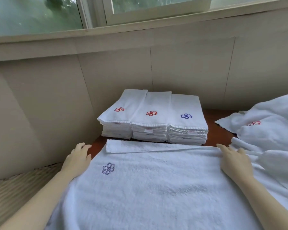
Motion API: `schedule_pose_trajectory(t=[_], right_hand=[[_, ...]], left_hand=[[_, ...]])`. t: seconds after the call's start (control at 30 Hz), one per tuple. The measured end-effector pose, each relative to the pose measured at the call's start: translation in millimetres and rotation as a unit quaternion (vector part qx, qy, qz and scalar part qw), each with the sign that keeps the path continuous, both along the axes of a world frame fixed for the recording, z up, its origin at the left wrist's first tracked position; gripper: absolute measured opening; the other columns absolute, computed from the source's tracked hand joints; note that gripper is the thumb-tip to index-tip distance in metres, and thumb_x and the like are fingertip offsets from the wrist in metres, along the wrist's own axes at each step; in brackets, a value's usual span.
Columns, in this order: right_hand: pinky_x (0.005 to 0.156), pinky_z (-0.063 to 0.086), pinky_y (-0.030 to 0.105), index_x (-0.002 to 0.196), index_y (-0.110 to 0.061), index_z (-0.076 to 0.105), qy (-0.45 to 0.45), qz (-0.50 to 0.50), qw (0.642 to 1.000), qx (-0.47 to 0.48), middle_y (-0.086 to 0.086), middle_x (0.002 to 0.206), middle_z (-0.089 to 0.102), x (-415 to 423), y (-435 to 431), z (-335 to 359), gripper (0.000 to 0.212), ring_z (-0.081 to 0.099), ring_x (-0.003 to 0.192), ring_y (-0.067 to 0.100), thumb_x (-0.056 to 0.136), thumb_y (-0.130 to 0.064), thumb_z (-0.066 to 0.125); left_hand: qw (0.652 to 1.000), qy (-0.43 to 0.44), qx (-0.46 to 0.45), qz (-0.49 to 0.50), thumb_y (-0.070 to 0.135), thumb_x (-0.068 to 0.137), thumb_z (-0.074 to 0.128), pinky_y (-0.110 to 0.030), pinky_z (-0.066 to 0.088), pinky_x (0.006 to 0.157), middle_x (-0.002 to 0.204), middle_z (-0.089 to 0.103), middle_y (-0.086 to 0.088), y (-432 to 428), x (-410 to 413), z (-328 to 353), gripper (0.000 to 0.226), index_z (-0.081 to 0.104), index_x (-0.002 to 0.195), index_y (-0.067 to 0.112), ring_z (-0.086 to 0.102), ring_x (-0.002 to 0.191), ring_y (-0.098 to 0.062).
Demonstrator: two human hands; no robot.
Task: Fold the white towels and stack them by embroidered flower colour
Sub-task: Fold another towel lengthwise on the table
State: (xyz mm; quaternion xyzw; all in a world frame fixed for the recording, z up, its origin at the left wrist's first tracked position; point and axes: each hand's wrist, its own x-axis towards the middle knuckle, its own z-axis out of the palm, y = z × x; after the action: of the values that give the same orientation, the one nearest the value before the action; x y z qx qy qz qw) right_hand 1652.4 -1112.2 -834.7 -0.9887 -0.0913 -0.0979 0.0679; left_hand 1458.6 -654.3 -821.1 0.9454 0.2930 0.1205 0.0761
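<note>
White terry towel (156,188) with a blue embroidered flower (108,168) near its left side lies spread flat across the near part of a reddish-brown wooden table (213,127); a narrow strip along its far edge is folded back over itself. The left hand (77,157) rests at the towel's left edge, fingers loosely bent with the tips on bare table and the thumb against the cloth, with no fabric seen held between them. The right hand (234,161) lies palm down on the towel's far right corner, fingers straight and slightly spread, pressing on the cloth without gripping it. Just beyond the spread towel, three stacks of folded white towels stand side by side, touching: the left red-flower stack (121,117), the middle red-flower stack (150,120) and the blue-flower stack (186,123) on the right, each with its flower facing up on the top towel. To the right, a loose heap of unfolded white towels (273,123) shows one red flower and overlaps the spread towel's right side. Behind the table are a beige panelled wall (106,77) and a window (40,12) with green outside.
</note>
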Motion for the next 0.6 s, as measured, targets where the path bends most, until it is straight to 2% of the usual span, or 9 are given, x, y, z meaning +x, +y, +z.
schedule_pose_trajectory(t=[0.1,0.2,0.27,0.33,0.4,0.47,0.53,0.6], right_hand=[[0.095,0.041,0.034,0.142,-0.029,0.036,0.006,-0.009,1.0,-0.002,-0.003,0.134,0.052,2,10,6,0.059,0.043,0.118,0.032,0.088,-0.006,0.036],[0.093,0.04,0.035,0.135,-0.026,0.047,-0.007,-0.01,1.0,0.017,0.001,0.123,0.055,2,13,5,0.055,0.045,0.11,0.032,0.085,-0.003,0.04],[0.091,0.039,0.035,0.132,-0.022,0.053,-0.019,-0.012,0.999,0.047,0.006,0.116,0.055,2,10,4,0.057,0.044,0.104,0.033,0.08,-0.002,0.048],[0.094,0.036,0.037,0.133,-0.02,0.054,-0.015,-0.02,0.997,0.071,0.01,0.121,0.051,3,7,3,0.06,0.041,0.108,0.034,0.076,-0.002,0.053],[0.105,0.027,0.04,0.135,-0.025,0.049,0.023,-0.048,0.995,0.082,0.007,0.139,0.041,4,8,6,0.059,0.031,0.126,0.033,0.078,-0.008,0.051],[0.111,0.015,0.046,0.125,-0.028,0.052,0.048,-0.056,0.995,0.065,0.0,0.144,0.038,5,12,8,0.048,0.023,0.134,0.03,0.081,-0.011,0.045],[0.111,0.01,0.051,0.102,-0.021,0.055,0.001,-0.048,0.997,0.067,0.002,0.123,0.053,6,16,7,0.03,0.031,0.129,0.03,0.079,-0.004,0.045],[0.108,0.013,0.052,0.085,-0.011,0.053,-0.119,-0.039,0.984,0.125,0.011,0.094,0.06,3,16,6,0.024,0.049,0.107,0.035,0.071,0.008,0.046]], left_hand=[[0.997,-0.04,0.021,-0.064,0.008,0.091,0.046,-0.038,0.04,0.1,0.153,0.022,-0.001,-32,26,9,0.058,0.035,0.144,0.026,0.036,0.133,-0.024],[0.994,0.002,0.004,-0.111,0.007,0.091,0.046,-0.034,0.044,0.088,0.154,0.014,0.006,-66,57,9,0.053,0.044,0.137,0.035,0.03,0.135,-0.021],[0.994,0.028,0.015,-0.102,0.009,0.094,0.044,-0.031,0.041,0.08,0.15,0.024,0.002,-74,71,4,0.041,0.054,0.128,0.029,0.034,0.131,-0.024],[0.996,-0.03,-0.008,-0.084,0.006,0.095,0.043,-0.031,0.039,0.071,0.131,0.045,-0.003,-73,78,1,0.03,0.062,0.114,0.019,0.05,0.109,-0.028],[0.982,-0.137,-0.11,-0.071,0.003,0.094,0.046,-0.031,0.038,0.064,0.104,0.058,-0.008,-67,81,4,0.021,0.064,0.095,0.014,0.055,0.089,-0.028],[0.942,-0.222,-0.245,-0.054,-0.003,0.093,0.048,-0.026,0.036,0.06,0.092,0.06,-0.01,-62,79,13,0.02,0.062,0.091,0.011,0.052,0.082,-0.022],[0.911,-0.263,-0.313,-0.052,-0.006,0.092,0.048,-0.021,0.036,0.063,0.094,0.06,-0.01,-60,74,26,0.02,0.063,0.095,0.007,0.051,0.084,-0.02],[0.887,-0.282,-0.359,-0.063,-0.008,0.092,0.048,-0.023,0.04,0.067,0.092,0.062,-0.008,-60,64,40,0.021,0.063,0.098,0.006,0.053,0.084,-0.02]])
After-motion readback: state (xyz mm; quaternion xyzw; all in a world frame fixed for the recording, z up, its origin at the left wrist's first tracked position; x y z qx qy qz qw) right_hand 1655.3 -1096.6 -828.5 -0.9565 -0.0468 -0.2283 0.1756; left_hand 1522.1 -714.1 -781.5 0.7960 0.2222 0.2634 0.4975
